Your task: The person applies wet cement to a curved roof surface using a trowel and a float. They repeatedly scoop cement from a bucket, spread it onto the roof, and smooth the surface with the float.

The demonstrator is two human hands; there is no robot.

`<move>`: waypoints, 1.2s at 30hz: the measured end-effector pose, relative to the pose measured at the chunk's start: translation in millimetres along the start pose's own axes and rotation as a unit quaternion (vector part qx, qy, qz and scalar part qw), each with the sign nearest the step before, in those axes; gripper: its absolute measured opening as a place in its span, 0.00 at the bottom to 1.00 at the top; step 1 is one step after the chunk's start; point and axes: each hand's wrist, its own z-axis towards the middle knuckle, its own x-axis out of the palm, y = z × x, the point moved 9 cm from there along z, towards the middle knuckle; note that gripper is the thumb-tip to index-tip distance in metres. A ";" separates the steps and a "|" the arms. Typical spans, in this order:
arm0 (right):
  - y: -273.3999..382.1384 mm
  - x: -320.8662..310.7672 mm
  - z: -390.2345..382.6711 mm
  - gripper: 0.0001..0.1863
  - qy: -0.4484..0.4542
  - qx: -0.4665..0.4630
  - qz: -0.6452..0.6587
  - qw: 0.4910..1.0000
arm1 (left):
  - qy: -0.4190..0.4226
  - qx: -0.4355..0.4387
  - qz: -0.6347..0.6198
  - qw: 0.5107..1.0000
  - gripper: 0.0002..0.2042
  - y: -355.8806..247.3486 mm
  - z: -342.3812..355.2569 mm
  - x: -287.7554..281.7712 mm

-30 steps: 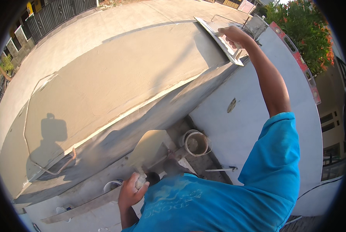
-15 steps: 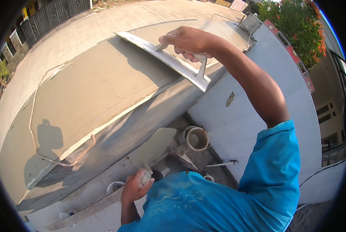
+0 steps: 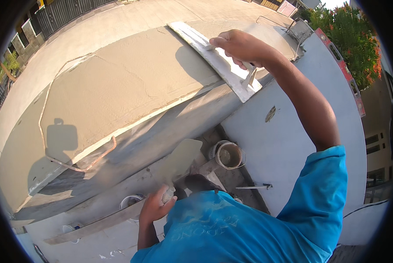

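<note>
My right hand [image 3: 239, 46] is closed on the handle of a long white float [image 3: 192, 37], which lies across the smooth beige mortar surface [image 3: 117, 83] on top of a low wall, reaching over its near edge. Low in front of my blue shirt, my left hand [image 3: 159, 201] is closed round the mortar-caked grip of a pale flat board [image 3: 181, 158]. A bent rod [image 3: 42, 118] runs along the left part of the mortar surface, its lower end curving over the edge.
Below, a bucket with grey contents [image 3: 228, 155], a smaller bucket [image 3: 130, 202] and a plank [image 3: 95, 225]. A white wall [image 3: 293, 140] stands at the right, with a red level [image 3: 339, 65] along its top near bushes. A paved road [image 3: 135, 17] lies beyond.
The float in my right hand swept left and toward me from the far right end, then shifted back slightly rightward. My left hand with the board stayed low, moving only slightly.
</note>
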 end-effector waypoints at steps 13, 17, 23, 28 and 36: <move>-246.5 -142.5 36.4 0.24 -0.175 0.189 0.098 0.961 | -0.084 0.033 0.015 0.996 0.12 14.3 -26.2 -11.9; -286.3 -136.2 57.0 0.23 -0.145 0.216 0.103 0.960 | -0.129 0.068 0.057 0.988 0.10 22.7 -45.3 -18.0; -194.2 -89.0 55.9 0.24 -0.069 0.158 0.146 0.974 | -0.190 0.092 0.003 0.977 0.07 31.0 -62.4 -21.7; -85.6 -39.2 42.8 0.27 -0.027 0.093 0.112 0.989 | -0.294 0.177 -0.112 0.933 0.05 53.1 -75.9 -34.2; 85.8 40.4 10.4 0.24 0.061 -0.015 0.093 0.994 | -0.399 0.245 -0.233 0.853 0.06 47.0 -92.4 -61.8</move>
